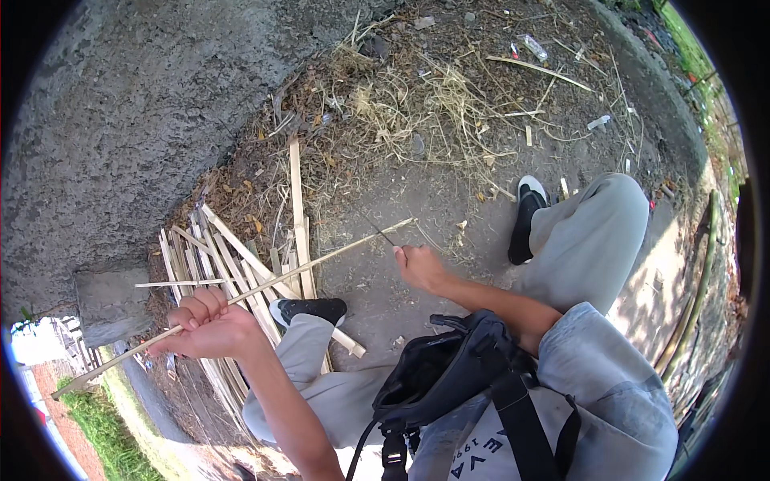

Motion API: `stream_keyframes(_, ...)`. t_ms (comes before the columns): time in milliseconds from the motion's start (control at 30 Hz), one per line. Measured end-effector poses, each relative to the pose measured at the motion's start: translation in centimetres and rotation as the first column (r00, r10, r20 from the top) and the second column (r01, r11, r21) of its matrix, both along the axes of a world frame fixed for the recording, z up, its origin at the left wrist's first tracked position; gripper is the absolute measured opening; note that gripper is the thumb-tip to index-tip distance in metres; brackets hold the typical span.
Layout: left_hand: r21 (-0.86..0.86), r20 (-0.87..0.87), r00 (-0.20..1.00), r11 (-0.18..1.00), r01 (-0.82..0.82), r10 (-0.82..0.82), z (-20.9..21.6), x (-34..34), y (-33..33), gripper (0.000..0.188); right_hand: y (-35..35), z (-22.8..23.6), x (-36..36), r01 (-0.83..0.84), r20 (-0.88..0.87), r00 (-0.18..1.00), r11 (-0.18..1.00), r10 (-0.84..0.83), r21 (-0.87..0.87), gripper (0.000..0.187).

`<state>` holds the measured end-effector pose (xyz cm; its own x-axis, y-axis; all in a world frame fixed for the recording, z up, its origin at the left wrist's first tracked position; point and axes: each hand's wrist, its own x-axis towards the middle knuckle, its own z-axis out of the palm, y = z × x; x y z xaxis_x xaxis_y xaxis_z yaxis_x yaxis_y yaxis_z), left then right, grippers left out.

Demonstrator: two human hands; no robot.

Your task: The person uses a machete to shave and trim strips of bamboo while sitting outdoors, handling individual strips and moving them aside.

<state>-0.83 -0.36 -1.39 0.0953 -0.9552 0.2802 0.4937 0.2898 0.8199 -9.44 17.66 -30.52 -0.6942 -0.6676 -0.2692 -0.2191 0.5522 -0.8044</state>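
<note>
My left hand, palm turned up, grips a long thin wooden strip. The strip slants from the lower left up to the right, past the hand at both ends. In my right hand is a knife; its handle is hidden in the closed fingers. The narrow dark blade points up and left and crosses the strip close to its far right end. Whether the blade touches the strip, I cannot tell. Below and beyond my left hand lies a heap of split wooden strips.
A rough grey concrete mass rises at the upper left. Pale shavings litter the dirt ahead. A black bag sits against my body, between my bent legs. Long poles lie at the far right. A clear plastic bottle lies at the back.
</note>
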Motion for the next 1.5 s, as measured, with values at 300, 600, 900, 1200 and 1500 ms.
stream_keyframes(300,0.005,-0.013,1.0,1.0,0.003,-0.002,-0.3,0.1,0.5,0.068,2.7,-6.1,-1.7,0.03,-0.079,0.997,0.994,-0.021,0.109,0.044)
stream_keyframes(600,0.019,-0.001,0.999,0.999,-0.04,0.04,0.5,-0.9,0.3,0.068,3.5,-3.9,-0.6,0.025,-0.061,0.998,0.999,-0.023,0.041,0.045)
stream_keyframes(900,-0.03,-0.007,1.0,1.0,-0.006,0.006,0.6,-1.7,0.5,0.068,3.0,-2.2,-0.2,0.039,-0.068,0.997,0.994,-0.032,0.099,0.044)
stream_keyframes(1200,-0.05,-0.062,0.997,0.998,0.04,-0.043,0.5,-2.3,1.0,0.069,5.7,-4.8,-1.0,-0.006,-0.039,0.999,0.969,0.016,0.245,0.046)
stream_keyframes(1500,-0.068,-0.085,0.992,0.994,0.083,-0.088,0.3,-2.5,1.5,0.069,7.8,-5.0,-1.9,0.041,-0.036,0.999,0.951,-0.031,0.305,0.047)
